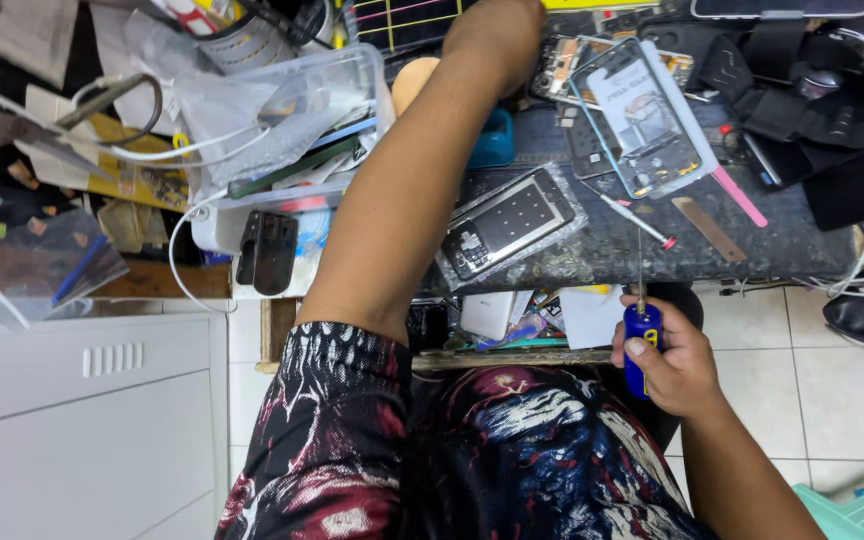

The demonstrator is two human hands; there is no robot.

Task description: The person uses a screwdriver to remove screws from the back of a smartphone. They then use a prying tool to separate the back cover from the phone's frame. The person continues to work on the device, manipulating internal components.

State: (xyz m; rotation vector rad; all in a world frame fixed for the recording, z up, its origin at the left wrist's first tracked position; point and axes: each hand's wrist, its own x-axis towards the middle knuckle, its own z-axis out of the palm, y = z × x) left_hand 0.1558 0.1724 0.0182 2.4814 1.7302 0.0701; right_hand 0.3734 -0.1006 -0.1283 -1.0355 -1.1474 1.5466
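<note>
My right hand (pixel 674 368) grips a blue-handled screwdriver (pixel 641 340) below the front edge of the dark work mat (pixel 612 240), its thin shaft pointing up. My left arm reaches far forward over the bench; the hand itself is out of view past the top edge. A phone wrapped in clear plastic (pixel 508 222) lies on the mat beside that arm. Further back lies an opened phone frame (pixel 637 115) with a pink pry tool (pixel 738 196) alongside.
A small screwdriver with a red tip (pixel 636 220) and a flat brown strip (pixel 709 229) lie on the mat. Clear plastic bins with bags and white cables (pixel 252 110) crowd the left. A white cabinet (pixel 82 420) stands lower left; black gear (pixel 832 90) sits at right.
</note>
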